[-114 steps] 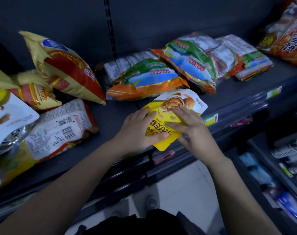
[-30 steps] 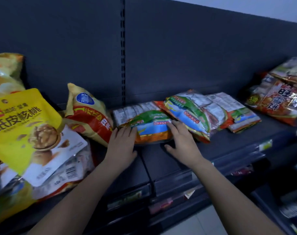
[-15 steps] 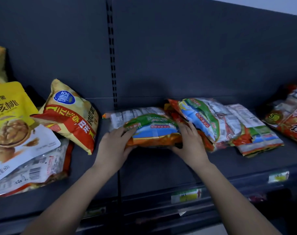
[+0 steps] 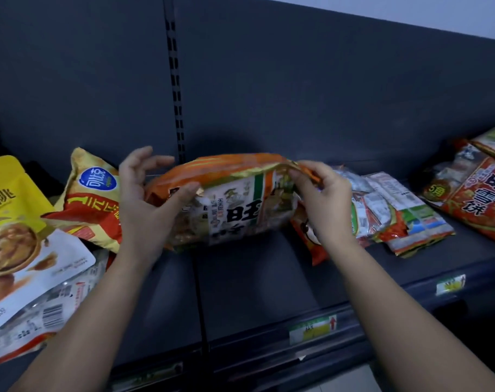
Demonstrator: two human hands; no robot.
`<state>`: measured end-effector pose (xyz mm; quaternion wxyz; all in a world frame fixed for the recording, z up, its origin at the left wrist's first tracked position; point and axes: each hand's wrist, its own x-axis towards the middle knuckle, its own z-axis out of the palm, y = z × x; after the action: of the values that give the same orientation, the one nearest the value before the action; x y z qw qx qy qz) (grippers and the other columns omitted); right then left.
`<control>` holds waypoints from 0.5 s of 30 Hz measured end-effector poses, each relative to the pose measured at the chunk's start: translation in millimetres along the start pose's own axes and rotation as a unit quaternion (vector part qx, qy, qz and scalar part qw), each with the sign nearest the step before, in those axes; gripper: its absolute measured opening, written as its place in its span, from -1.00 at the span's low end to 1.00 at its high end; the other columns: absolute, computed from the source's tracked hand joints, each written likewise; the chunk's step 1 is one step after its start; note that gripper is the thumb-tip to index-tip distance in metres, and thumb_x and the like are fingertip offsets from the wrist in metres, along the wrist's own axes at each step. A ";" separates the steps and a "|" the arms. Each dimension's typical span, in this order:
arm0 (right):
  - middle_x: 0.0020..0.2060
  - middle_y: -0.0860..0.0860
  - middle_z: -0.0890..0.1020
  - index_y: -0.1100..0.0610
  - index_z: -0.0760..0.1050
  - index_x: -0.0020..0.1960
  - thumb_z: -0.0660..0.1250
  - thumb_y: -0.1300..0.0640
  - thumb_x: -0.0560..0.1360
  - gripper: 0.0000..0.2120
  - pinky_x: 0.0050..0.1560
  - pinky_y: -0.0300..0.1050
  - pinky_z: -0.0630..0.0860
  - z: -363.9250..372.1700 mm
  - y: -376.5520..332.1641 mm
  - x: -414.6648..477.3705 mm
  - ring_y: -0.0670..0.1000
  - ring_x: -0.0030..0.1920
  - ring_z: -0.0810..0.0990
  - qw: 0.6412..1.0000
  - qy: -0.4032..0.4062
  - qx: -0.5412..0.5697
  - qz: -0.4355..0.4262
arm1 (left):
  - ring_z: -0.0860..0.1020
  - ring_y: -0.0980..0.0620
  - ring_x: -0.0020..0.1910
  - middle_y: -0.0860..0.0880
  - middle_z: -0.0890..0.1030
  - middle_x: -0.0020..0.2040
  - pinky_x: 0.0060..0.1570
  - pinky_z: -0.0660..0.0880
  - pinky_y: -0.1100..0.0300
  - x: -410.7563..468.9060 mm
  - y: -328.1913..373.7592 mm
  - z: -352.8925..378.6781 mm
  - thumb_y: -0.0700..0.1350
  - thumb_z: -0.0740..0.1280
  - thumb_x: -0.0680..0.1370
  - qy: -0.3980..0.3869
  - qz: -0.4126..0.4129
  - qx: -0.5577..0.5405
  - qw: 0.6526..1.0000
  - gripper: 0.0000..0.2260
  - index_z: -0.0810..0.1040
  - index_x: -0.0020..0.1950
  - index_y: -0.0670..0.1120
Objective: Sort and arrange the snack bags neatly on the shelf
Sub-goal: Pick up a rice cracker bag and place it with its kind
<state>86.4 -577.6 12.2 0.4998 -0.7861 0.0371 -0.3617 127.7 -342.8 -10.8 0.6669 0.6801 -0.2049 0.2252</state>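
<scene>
Both hands hold an orange bag (image 4: 235, 199) tilted up on edge over the middle of the dark shelf (image 4: 257, 284), its printed face toward the camera. The left hand (image 4: 144, 205) grips the bag's left end, thumb pressed on the front and the other fingers (image 4: 144, 162) spread loosely behind it. The right hand (image 4: 322, 199) pinches the crimped top-right corner between thumb and fingertips. The bag's lower edge looks close to the shelf, but whether it touches cannot be told.

Left of the orange bag, just behind the left wrist, a yellow-and-red bag (image 4: 91, 199) with a blue round logo leans upright. Farther left of the orange bag, a yellow walnut pouch (image 4: 17, 230) lies atop a flat pack (image 4: 43, 315) showing a barcode.

Right of the orange bag, behind the right hand, a pile of overlapping bags (image 4: 393, 219) lies flat, mostly back side up. Well to the right of the orange bag, a red bag (image 4: 472, 199) rests at the shelf's far end, with more packs above it at the frame edge.

Below the orange bag, price tags (image 4: 312, 329) sit on the shelf's front rail. Behind the orange bag a slotted upright (image 4: 175, 80) runs up the dark back panel.
</scene>
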 end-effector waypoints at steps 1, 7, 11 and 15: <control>-0.22 -0.10 0.67 0.03 0.63 -0.09 0.39 0.21 0.47 -0.91 -0.02 -0.08 0.57 0.1 -5.7 5.5 -0.12 -0.14 0.62 1.000 0.011 0.016 0.012 | 0.53 0.05 0.19 0.00 0.53 0.18 0.10 0.52 0.14 1.4 -0.4 -1.4 0.09 0.50 0.34 -0.023 -0.010 -0.026 0.999 -0.29 0.23 0.34 -0.05; -0.24 0.01 0.69 -0.04 0.64 -0.28 0.43 0.00 0.38 -0.91 -0.04 0.27 0.59 -12.9 -39.3 48.1 0.14 -0.12 0.68 0.991 0.060 0.100 0.067 | 0.57 0.28 0.08 0.08 0.55 0.13 -0.05 0.49 0.43 -8.6 -2.0 9.6 -0.10 0.57 0.25 -0.165 -0.087 -0.069 0.980 -0.34 0.33 0.25 0.10; -0.25 0.03 0.69 0.05 0.60 -0.25 0.47 0.08 0.40 -0.91 -0.07 0.07 0.63 -28.6 -61.4 68.7 0.05 -0.16 0.68 0.995 0.050 0.085 0.030 | 0.61 0.21 0.02 0.10 0.65 0.00 -0.03 0.53 0.33 -1.7 3.4 22.7 -0.13 0.56 0.33 -0.106 -0.087 -0.064 0.989 -0.55 0.48 0.14 0.05; -0.13 -0.05 0.62 0.13 0.47 0.09 0.41 0.07 0.49 -0.76 -0.12 -0.21 0.57 -51.8 -53.8 69.9 -0.13 -0.14 0.64 0.988 0.020 0.142 0.052 | 0.63 0.12 -0.01 0.11 0.67 -0.08 -0.04 0.55 0.19 11.9 20.6 46.2 -0.06 0.49 0.29 -0.051 -0.140 -0.134 0.980 -0.69 0.52 -0.01 0.05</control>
<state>90.1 -619.5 105.5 0.6239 -0.6966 0.0366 -0.3524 127.0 -389.3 12.5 0.7654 0.6173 -0.1695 0.0654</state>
